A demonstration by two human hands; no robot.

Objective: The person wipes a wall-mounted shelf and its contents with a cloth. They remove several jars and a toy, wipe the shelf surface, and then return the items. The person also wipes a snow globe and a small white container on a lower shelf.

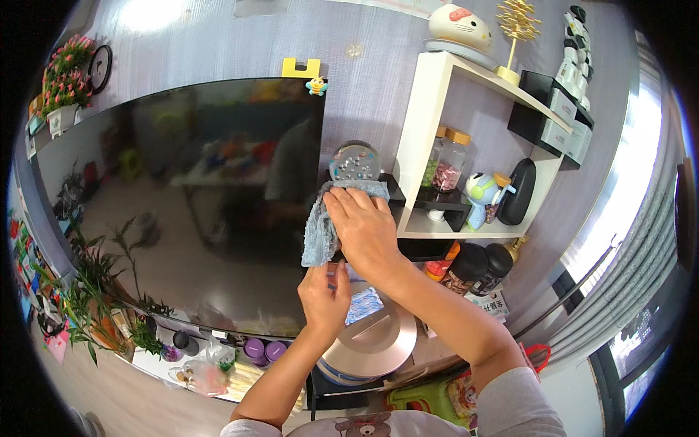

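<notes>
My right hand (365,229) lies over a blue-grey terry cloth (318,236), its fingers pressing the upper part. The cloth hangs down beside the right edge of a large black television (191,207). Just behind it, a round clear ornament (355,161) with small coloured bits stands on a black shelf (394,185). Below the cloth is my left hand (323,299), thumb and fingers close together around a small part I cannot make out. A round gold-coloured lidded appliance (377,338) sits under my hands, with a blue-and-white packet (364,306) on top.
To the right, a white wall shelf (420,136) holds glass jars (451,161) and a figurine (480,196). Dark tubs (465,267) stand below. Potted plants (98,306) are at lower left, near purple-lidded containers (255,349) and plastic bags (202,377). A grey curtain (606,289) hangs at right.
</notes>
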